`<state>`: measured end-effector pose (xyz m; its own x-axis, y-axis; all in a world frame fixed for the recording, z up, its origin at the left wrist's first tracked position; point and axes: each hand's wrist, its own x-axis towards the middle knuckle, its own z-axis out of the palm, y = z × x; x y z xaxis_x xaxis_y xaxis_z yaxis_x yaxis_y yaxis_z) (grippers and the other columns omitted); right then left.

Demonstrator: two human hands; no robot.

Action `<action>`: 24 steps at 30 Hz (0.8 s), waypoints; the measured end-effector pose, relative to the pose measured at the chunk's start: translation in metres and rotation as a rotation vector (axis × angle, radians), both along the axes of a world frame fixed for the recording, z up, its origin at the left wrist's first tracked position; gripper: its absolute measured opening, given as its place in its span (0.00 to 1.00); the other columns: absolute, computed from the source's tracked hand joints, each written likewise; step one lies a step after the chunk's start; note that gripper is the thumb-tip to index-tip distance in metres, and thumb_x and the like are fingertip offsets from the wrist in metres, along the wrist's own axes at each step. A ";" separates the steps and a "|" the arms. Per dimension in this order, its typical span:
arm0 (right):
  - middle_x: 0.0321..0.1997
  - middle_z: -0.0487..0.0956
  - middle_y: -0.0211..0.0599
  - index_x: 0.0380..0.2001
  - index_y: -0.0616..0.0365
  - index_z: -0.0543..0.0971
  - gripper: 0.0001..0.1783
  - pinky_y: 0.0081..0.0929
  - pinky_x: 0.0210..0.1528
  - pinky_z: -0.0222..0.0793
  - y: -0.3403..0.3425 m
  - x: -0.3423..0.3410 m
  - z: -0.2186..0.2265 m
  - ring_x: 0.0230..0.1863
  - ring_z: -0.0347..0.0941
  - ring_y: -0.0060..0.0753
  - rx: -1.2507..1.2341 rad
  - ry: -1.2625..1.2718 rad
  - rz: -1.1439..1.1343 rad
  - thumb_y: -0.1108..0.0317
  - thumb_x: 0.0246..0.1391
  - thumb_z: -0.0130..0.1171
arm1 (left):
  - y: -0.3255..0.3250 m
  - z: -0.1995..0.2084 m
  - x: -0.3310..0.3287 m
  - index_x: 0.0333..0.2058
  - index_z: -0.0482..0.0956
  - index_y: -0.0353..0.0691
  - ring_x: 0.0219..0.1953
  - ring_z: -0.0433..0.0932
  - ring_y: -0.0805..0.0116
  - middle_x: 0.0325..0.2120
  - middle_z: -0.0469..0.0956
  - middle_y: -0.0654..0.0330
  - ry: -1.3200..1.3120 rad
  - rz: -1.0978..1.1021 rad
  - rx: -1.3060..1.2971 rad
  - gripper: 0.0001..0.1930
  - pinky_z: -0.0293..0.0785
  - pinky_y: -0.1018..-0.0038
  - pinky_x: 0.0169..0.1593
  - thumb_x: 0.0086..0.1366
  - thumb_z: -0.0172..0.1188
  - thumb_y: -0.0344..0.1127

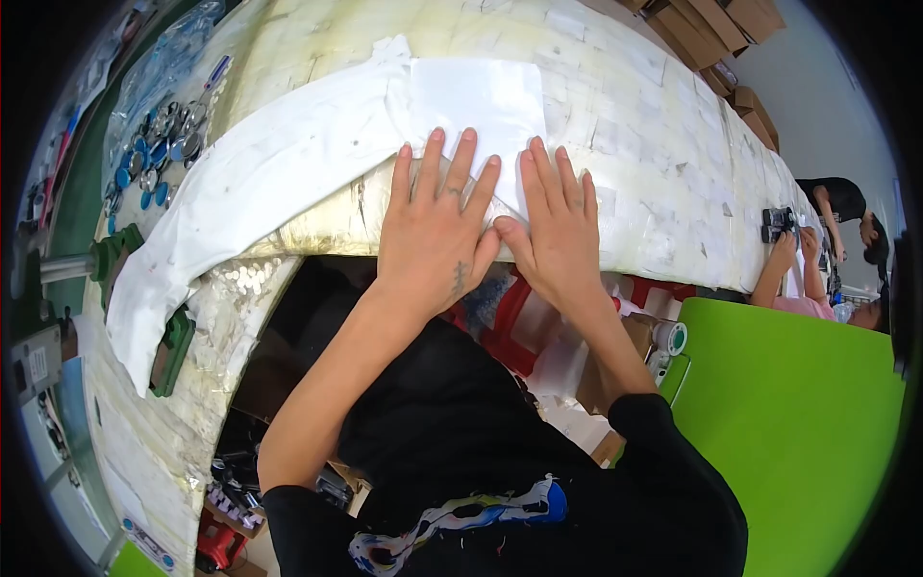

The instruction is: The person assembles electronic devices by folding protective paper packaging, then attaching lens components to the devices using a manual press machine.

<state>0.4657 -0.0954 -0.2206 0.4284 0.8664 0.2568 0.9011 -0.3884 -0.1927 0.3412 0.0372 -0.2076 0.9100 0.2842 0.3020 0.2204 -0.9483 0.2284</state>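
My left hand (433, 226) lies palm down with its fingers stretched out on a white, smooth, rectangular sheet (478, 88) near the table's front edge. Beside it, my right hand (561, 223) also lies flat, its fingers over the sheet's right side. The two thumbs come close together at the sheet's near end. Part of the sheet is hidden under both hands. From its left side a long, wrinkled strip of white cloth (279, 159) curves away to the left and hangs over a green metal fixture (173, 351).
Round blue and silver pieces (154, 154) lie at the far left by a clear plastic bag (168, 58). A tape-covered table (663, 163) spans the view. At right stand a green panel (788, 423) and, beyond it, other people, one with hands (786, 252) near a black device (777, 224). Cardboard boxes (687, 34) sit behind.
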 end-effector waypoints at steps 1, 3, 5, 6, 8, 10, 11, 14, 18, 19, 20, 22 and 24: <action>0.75 0.57 0.43 0.67 0.62 0.62 0.41 0.61 0.71 0.43 0.000 -0.001 0.000 0.74 0.50 0.55 -0.011 -0.001 -0.006 0.46 0.60 0.54 | 0.000 0.000 0.001 0.63 0.70 0.43 0.70 0.53 0.42 0.67 0.59 0.45 -0.002 -0.002 0.002 0.31 0.43 0.46 0.72 0.63 0.56 0.47; 0.75 0.56 0.43 0.68 0.62 0.62 0.41 0.61 0.72 0.42 0.000 0.000 0.000 0.75 0.50 0.55 -0.022 -0.006 -0.012 0.46 0.60 0.54 | 0.000 -0.001 0.002 0.64 0.68 0.41 0.71 0.54 0.45 0.67 0.59 0.44 0.007 0.031 -0.026 0.32 0.43 0.48 0.72 0.62 0.55 0.47; 0.75 0.56 0.43 0.68 0.62 0.61 0.41 0.61 0.72 0.42 -0.002 0.001 -0.002 0.75 0.49 0.55 -0.028 -0.027 -0.004 0.46 0.60 0.54 | -0.001 -0.002 0.002 0.64 0.68 0.41 0.71 0.54 0.46 0.67 0.59 0.44 -0.004 0.037 -0.031 0.33 0.44 0.48 0.72 0.62 0.56 0.48; 0.75 0.56 0.43 0.68 0.62 0.61 0.41 0.61 0.72 0.42 -0.001 0.001 -0.001 0.75 0.49 0.55 -0.028 -0.027 0.000 0.46 0.60 0.54 | 0.000 -0.003 0.002 0.64 0.68 0.41 0.71 0.54 0.47 0.67 0.58 0.43 -0.016 0.041 -0.038 0.33 0.44 0.49 0.72 0.62 0.57 0.49; 0.76 0.54 0.41 0.69 0.62 0.60 0.42 0.62 0.72 0.40 -0.003 0.003 0.002 0.76 0.47 0.56 -0.043 -0.003 0.028 0.45 0.60 0.54 | 0.002 -0.001 0.001 0.64 0.68 0.42 0.71 0.54 0.47 0.67 0.58 0.43 -0.015 0.039 -0.030 0.33 0.44 0.49 0.72 0.62 0.57 0.49; 0.77 0.53 0.39 0.69 0.60 0.60 0.42 0.62 0.72 0.39 -0.010 0.004 0.008 0.76 0.45 0.57 -0.096 -0.020 0.063 0.44 0.60 0.53 | 0.003 -0.002 0.000 0.64 0.68 0.44 0.71 0.54 0.47 0.68 0.58 0.43 -0.018 0.041 -0.018 0.32 0.44 0.49 0.72 0.63 0.57 0.50; 0.77 0.52 0.38 0.70 0.58 0.60 0.42 0.62 0.73 0.38 -0.013 0.004 0.010 0.76 0.43 0.57 -0.143 -0.035 0.096 0.43 0.60 0.53 | 0.003 -0.006 0.000 0.64 0.69 0.46 0.71 0.54 0.47 0.68 0.58 0.44 -0.030 0.040 -0.005 0.31 0.44 0.49 0.72 0.64 0.57 0.50; 0.78 0.50 0.35 0.70 0.53 0.59 0.42 0.60 0.73 0.37 -0.038 -0.011 0.015 0.77 0.41 0.59 -0.214 0.005 0.162 0.42 0.60 0.53 | 0.002 -0.006 0.001 0.65 0.68 0.52 0.71 0.54 0.47 0.69 0.56 0.45 -0.017 0.047 0.002 0.28 0.45 0.47 0.71 0.67 0.55 0.49; 0.77 0.53 0.36 0.69 0.51 0.63 0.40 0.61 0.72 0.41 -0.037 -0.015 0.020 0.75 0.44 0.58 -0.211 0.016 0.156 0.45 0.57 0.58 | 0.004 -0.003 -0.003 0.65 0.68 0.61 0.71 0.53 0.44 0.70 0.53 0.48 -0.006 0.006 0.027 0.25 0.45 0.45 0.71 0.69 0.54 0.48; 0.77 0.53 0.36 0.69 0.51 0.63 0.40 0.61 0.72 0.41 -0.036 -0.016 0.019 0.75 0.44 0.58 -0.209 0.014 0.154 0.45 0.57 0.58 | 0.006 -0.001 -0.006 0.65 0.68 0.61 0.71 0.53 0.44 0.70 0.53 0.48 -0.008 0.004 0.030 0.25 0.45 0.45 0.71 0.69 0.54 0.48; 0.76 0.54 0.35 0.68 0.51 0.64 0.40 0.61 0.72 0.42 -0.035 -0.016 0.019 0.75 0.45 0.58 -0.193 0.037 0.143 0.46 0.56 0.59 | 0.008 0.000 -0.010 0.65 0.69 0.64 0.71 0.52 0.43 0.70 0.53 0.48 0.022 -0.045 0.031 0.25 0.44 0.44 0.71 0.69 0.54 0.47; 0.76 0.55 0.35 0.68 0.51 0.64 0.40 0.61 0.72 0.43 -0.034 -0.016 0.018 0.75 0.46 0.58 -0.174 0.062 0.135 0.47 0.56 0.60 | 0.010 0.001 -0.012 0.64 0.69 0.66 0.71 0.52 0.42 0.70 0.53 0.48 0.056 -0.091 0.034 0.24 0.44 0.44 0.71 0.69 0.54 0.47; 0.76 0.55 0.36 0.68 0.51 0.63 0.41 0.61 0.72 0.43 -0.034 -0.016 0.016 0.75 0.46 0.59 -0.150 0.040 0.122 0.47 0.55 0.61 | 0.012 0.000 -0.012 0.61 0.73 0.64 0.71 0.52 0.41 0.68 0.58 0.47 -0.011 -0.127 0.018 0.23 0.44 0.45 0.71 0.68 0.55 0.47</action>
